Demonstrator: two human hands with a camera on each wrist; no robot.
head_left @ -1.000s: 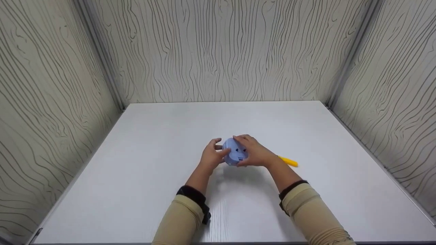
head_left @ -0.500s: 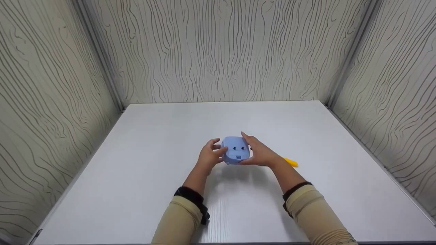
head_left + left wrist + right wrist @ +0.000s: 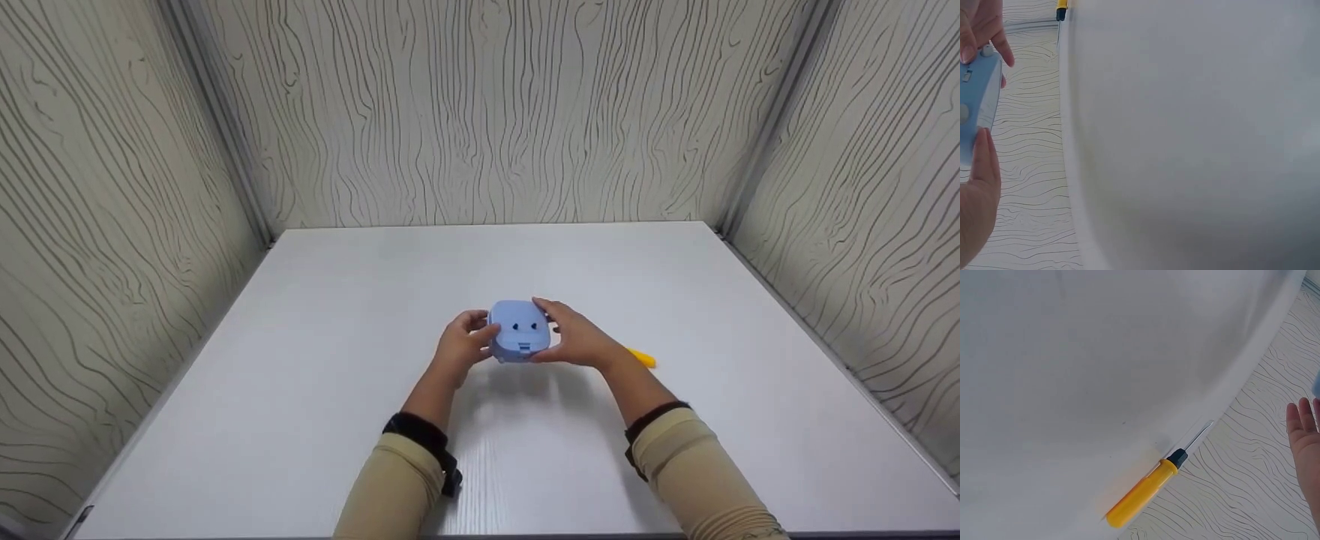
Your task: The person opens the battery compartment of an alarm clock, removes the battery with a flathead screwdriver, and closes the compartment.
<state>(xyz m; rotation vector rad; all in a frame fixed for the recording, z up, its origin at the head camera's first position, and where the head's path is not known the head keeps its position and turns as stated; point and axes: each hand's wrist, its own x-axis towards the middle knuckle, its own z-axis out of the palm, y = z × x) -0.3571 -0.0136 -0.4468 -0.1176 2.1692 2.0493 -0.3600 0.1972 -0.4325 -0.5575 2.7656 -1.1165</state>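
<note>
Both hands hold a light-blue, rounded plastic case (image 3: 517,337) above the white table, with two dark eye-like marks and a small slot on the side facing me. My left hand (image 3: 459,345) grips its left side, thumb on the front and fingers round behind. On the right side, my right hand (image 3: 581,339) holds it with the thumb at the lower edge and a fingertip at the upper corner. The left wrist view shows the case (image 3: 977,93) edge-on with white knobs, fingertips at both ends. Only a sliver of it (image 3: 1316,386) shows in the right wrist view.
A screwdriver (image 3: 1140,498) with a yellow handle, black collar and metal shaft lies on the table, right of the hands. My right forearm partly hides the screwdriver (image 3: 643,358) in the head view. Wood-grain panels (image 3: 480,112) enclose the table's back and sides.
The case has turned so its marked face points more squarely at me. My right hand has shifted slightly right, uncovering that face, and its fingers now lie along the right edge.
</note>
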